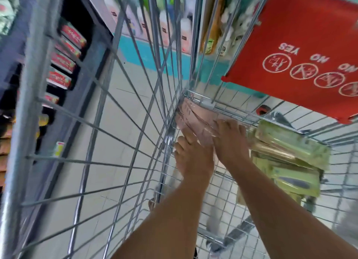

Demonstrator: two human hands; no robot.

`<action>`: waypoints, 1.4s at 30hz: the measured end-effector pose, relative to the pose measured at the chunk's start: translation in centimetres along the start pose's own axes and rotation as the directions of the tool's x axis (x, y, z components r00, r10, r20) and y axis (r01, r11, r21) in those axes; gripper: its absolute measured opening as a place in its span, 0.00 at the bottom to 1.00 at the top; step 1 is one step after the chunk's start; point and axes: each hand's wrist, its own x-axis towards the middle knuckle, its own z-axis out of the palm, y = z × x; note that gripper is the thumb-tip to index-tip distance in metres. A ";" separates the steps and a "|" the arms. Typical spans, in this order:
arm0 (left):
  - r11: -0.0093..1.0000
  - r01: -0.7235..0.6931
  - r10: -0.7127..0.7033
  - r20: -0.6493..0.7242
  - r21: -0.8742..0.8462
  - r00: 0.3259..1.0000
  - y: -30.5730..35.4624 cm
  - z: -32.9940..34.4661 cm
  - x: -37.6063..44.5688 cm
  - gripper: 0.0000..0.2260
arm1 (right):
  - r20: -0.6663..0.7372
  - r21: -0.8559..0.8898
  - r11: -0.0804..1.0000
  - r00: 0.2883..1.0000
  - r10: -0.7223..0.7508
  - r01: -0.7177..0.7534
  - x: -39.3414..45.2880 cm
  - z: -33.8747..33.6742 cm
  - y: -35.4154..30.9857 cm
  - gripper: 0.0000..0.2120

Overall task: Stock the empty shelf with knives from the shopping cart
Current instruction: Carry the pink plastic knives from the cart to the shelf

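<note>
Head view: both arms reach into wire cart [135, 142].
Left hand [193, 158]: grip holding pink packs [193, 117].
Right hand [230, 140]: grip holding same pink packs.
Green packs [290, 161]: just beside, right.

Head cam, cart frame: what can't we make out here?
- Pink packs: motion blur, print unreadable; both hands cover their near end.
- Left hand and right hand: fingertips lie on the packs; whether they grip is unclear.
- Green packs: blurred; contents mostly unclear.
- Red flap: cut off by the right edge.
- Shelf left: blurred behind cart wires; no empty slot visible.
</note>
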 end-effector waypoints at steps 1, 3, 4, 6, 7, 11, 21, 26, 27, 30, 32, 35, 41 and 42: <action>1.000 0.003 -0.003 -0.006 0.001 1.000 0.0 0.3 0.1 0.35 | -0.005 -0.012 1.000 1.000 -0.005 0.005 0.2 0.0 0.0 0.19; 1.000 0.002 -0.002 0.006 0.017 1.000 -0.3 0.7 0.2 0.37 | 0.018 -0.033 0.999 0.999 -0.027 0.027 0.1 -0.2 0.0 0.19; 1.000 0.000 0.000 0.017 0.024 1.000 -0.5 0.8 0.1 0.37 | 0.029 -0.038 0.999 0.999 -0.032 0.033 0.0 -0.2 -0.1 0.19; 1.000 0.024 -0.024 0.026 -0.006 0.999 -0.9 0.6 0.0 0.35 | 0.039 -0.056 0.997 0.998 -0.042 0.044 -0.6 -0.5 -0.5 0.20; 0.998 0.040 -0.039 0.027 -0.040 0.999 -1.2 0.4 -0.1 0.33 | 0.044 -0.061 0.996 0.997 -0.060 0.062 -0.8 -0.6 -0.7 0.19; 0.987 0.071 -0.064 0.054 -0.146 0.996 -1.9 -0.5 -0.6 0.27 | 0.031 -0.027 1.000 0.999 0.010 -0.010 -1.0 -0.6 -1.2 0.17; 0.996 0.045 -0.031 0.180 -0.074 0.983 -4.0 -2.2 -2.0 0.22 | 0.006 -0.143 0.990 1.000 -0.010 0.010 -2.1 -0.9 -2.0 0.18; 0.975 0.087 -0.048 0.186 -0.206 0.981 -5.1 -3.4 -4.3 0.20 | 0.051 -0.085 0.996 0.998 0.040 -0.036 -5.6 -1.2 -2.7 0.20; 0.973 0.079 -0.039 0.180 -0.218 0.983 -5.3 -3.4 -4.8 0.19 | 0.060 -0.053 0.996 0.996 0.070 -0.066 -6.5 -1.3 -2.9 0.19; 0.954 0.064 -0.020 0.149 -0.293 0.989 -6.0 -4.5 -6.8 0.19 | 0.067 0.012 0.993 0.991 0.114 -0.115 -9.7 -1.5 -3.2 0.18; 0.951 0.032 0.010 0.134 -0.307 0.991 -6.4 -5.5 -8.5 0.20 | 0.063 0.066 0.990 0.991 0.118 -0.122 -12.1 -1.6 -3.4 0.17; 0.950 -0.040 0.072 0.093 -0.309 0.993 -7.2 -7.1 -11.1 0.20 | 0.016 0.147 0.978 0.989 0.148 -0.148 -15.8 -2.2 -3.9 0.19; 0.916 -0.149 0.149 -0.030 -0.371 0.988 -9.0 -11.7 -17.1 0.25 | -0.126 0.276 0.949 0.974 0.190 -0.150 -23.2 -5.4 -5.8 0.28; 0.910 -0.174 0.169 -0.047 -0.376 0.985 -9.3 -12.5 -18.2 0.25 | -0.145 0.291 0.945 0.970 0.195 -0.147 -24.4 -6.2 -6.2 0.29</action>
